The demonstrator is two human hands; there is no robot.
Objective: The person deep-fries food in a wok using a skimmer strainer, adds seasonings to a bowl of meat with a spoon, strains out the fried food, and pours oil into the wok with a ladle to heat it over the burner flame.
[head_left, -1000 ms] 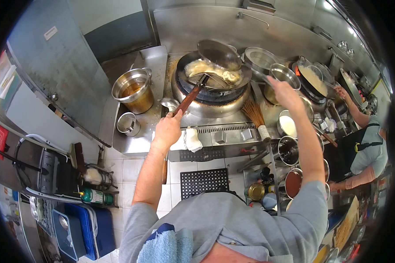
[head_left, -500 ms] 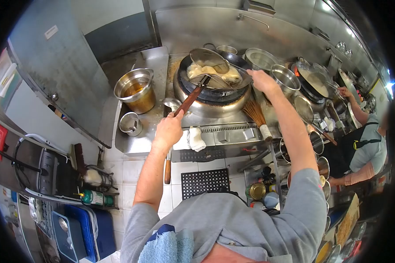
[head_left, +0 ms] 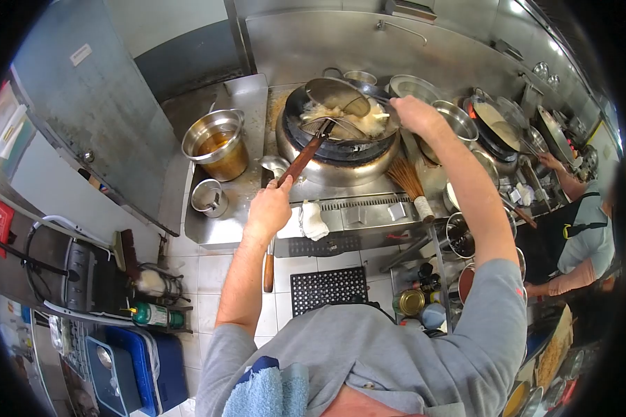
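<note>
My left hand is closed around the wooden handle of a wire skimmer, whose mesh head lies low in the near side of a black wok. My right hand grips the handle of a round strainer, tilted above the far side of the wok. Pale food sits in foaming oil between and beneath the two tools. A ladle rests on the steel counter beside my left hand, its wooden handle hanging past the front edge.
A pot of amber liquid and a small steel cup stand at left. A brush and folded white cloth lie in front of the wok. At right, a co-worker stands by another wok.
My right hand has moved slightly up and away, and its strainer has tilted over the wok. The food foams more and looks spread further right. My left hand stays almost still.
</note>
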